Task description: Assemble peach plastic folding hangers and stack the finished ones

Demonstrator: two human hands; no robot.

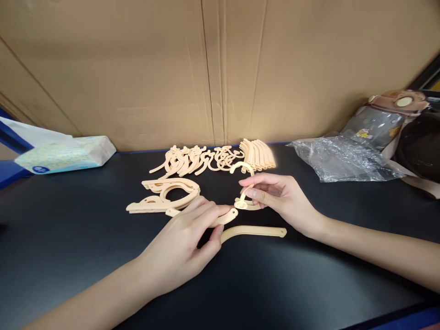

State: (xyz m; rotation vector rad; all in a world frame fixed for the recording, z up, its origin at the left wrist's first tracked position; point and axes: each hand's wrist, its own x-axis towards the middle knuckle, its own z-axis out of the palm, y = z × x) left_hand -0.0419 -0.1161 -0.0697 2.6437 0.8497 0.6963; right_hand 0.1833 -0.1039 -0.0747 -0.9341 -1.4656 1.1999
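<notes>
From where I stand, the left hand (190,233) has its grip closed on a beige curved strip (227,219), thumb on the near side and fingers over the top, with the holed end sticking out to the right. The right hand (285,199) pinches a small hook piece (241,205) between thumb and fingertips, its round base just beside that hole. Whether the two touch I can't tell; they don't look joined yet. All this sits mid-desk (220,284).

A loose strip (256,230) lies on the near side of the hands, seemingly unused so far. Over on the left, a few folded frames (168,205) lie together, and I'd judge those already put together.

Most of the work looks left to do: along the far edge wait a heap of curved parts (184,160), a tangle of hooks (225,158) and a neat row of strips (257,155). A tissue packet (68,153) sits far left, a clear plastic bag (343,158) far right.
</notes>
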